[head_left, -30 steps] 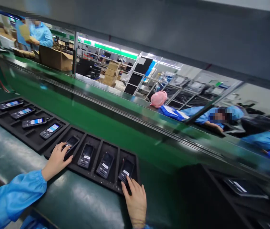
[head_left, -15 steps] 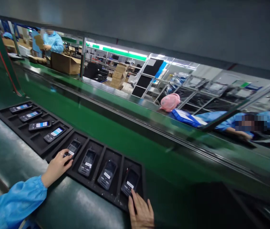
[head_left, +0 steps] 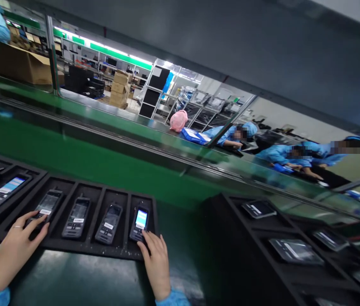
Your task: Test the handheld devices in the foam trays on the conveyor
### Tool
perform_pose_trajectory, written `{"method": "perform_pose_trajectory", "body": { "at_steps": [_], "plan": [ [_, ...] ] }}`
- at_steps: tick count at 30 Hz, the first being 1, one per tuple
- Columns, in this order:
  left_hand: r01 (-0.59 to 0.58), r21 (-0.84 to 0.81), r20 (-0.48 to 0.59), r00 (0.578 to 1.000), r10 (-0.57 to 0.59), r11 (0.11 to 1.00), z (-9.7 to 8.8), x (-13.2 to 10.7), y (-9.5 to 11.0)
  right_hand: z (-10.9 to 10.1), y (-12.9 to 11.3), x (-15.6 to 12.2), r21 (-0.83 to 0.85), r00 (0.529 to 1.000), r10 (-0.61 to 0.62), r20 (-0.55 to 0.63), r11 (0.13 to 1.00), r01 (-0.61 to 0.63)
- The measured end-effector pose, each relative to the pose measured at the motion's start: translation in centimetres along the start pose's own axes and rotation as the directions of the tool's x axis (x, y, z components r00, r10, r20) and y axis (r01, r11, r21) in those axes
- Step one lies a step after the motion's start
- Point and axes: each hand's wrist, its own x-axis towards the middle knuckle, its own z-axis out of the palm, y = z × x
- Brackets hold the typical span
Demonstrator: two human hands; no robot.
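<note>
At a green workbench (head_left: pixel 71 276), a person in blue sleeves (head_left: pixel 171 299) has both hands at a four-slot black tray (head_left: pixel 86 247), one handset (head_left: pixel 77 216) to each compartment. The left hand (head_left: pixel 17 248), fingers loosely spread, touches the leftmost handset (head_left: pixel 52 199) in the tray; the right hand (head_left: pixel 156 263), thumb apart and gripping nothing, has fingertips on the lit rightmost handset (head_left: pixel 141 217). Left of the tray, a second black tray (head_left: pixel 33 182) holds lit-screen handsets (head_left: pixel 6 190); to its right, a third black tray (head_left: pixel 227 238) carries more devices (head_left: pixel 294 251). White labels (head_left: pixel 78 220) mark the four handsets, their print too small to read.
</note>
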Motion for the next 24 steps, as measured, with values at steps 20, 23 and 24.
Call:
{"method": "perform_pose_trajectory", "body": {
  "at_steps": [20, 23, 24],
  "plan": [
    [-0.19, 0.179, 0.014, 0.982, 0.19, 0.965, 0.2, 0.4, -0.1, 0.4, -1.4, 0.7, -0.056, 0.998, 0.04, -0.051, 0.998, -0.043],
    [-0.179, 0.13, 0.06, 0.983, 0.172, 0.975, 0.9, 0.2, -1.7, 0.3, -1.8, 0.5, -0.061, 0.997, 0.068, -0.036, 0.996, -0.07],
    [-0.15, 0.108, 0.082, 0.986, 0.142, 0.983, 1.2, 0.1, -2.3, 0.3, -2.0, 0.5, -0.06, 0.996, 0.077, -0.033, 0.995, -0.079]
  ]
}}
